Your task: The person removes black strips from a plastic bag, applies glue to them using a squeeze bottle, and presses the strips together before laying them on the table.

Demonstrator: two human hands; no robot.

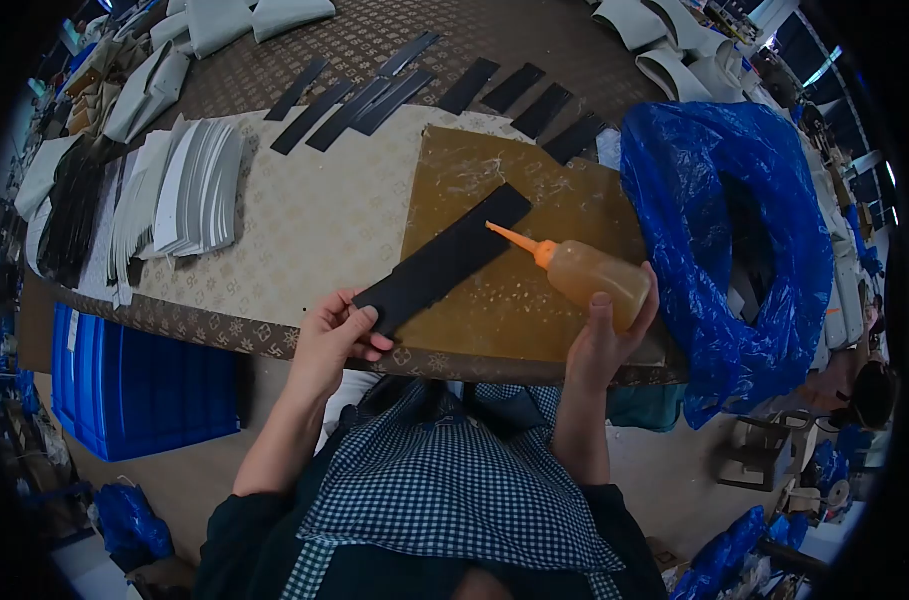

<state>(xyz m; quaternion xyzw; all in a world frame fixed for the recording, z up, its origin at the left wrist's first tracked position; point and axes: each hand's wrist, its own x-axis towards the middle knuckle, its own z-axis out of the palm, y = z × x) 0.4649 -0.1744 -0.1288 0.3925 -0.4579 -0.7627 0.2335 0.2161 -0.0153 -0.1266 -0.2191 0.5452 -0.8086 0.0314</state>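
Observation:
My left hand (342, 328) pinches the near end of a long black strip (444, 255), thumb on top. The strip lies slantwise over a brown, glue-marked board (574, 340), its far end pointing up and right. In my right hand (614, 335) is a translucent squeeze bottle (599, 280) with an amber content and an orange nozzle (514, 237). The bottle is tilted on its side, and the nozzle tip is right at the strip's right edge near its far end.
Several shorter black strips (464, 86) lie in a row across the back. Stacks of white and grey pieces (199, 190) stand at the left. A blue plastic bag (674, 190) bulges at the board's right. Below the table's left edge sits a blue crate (139, 385).

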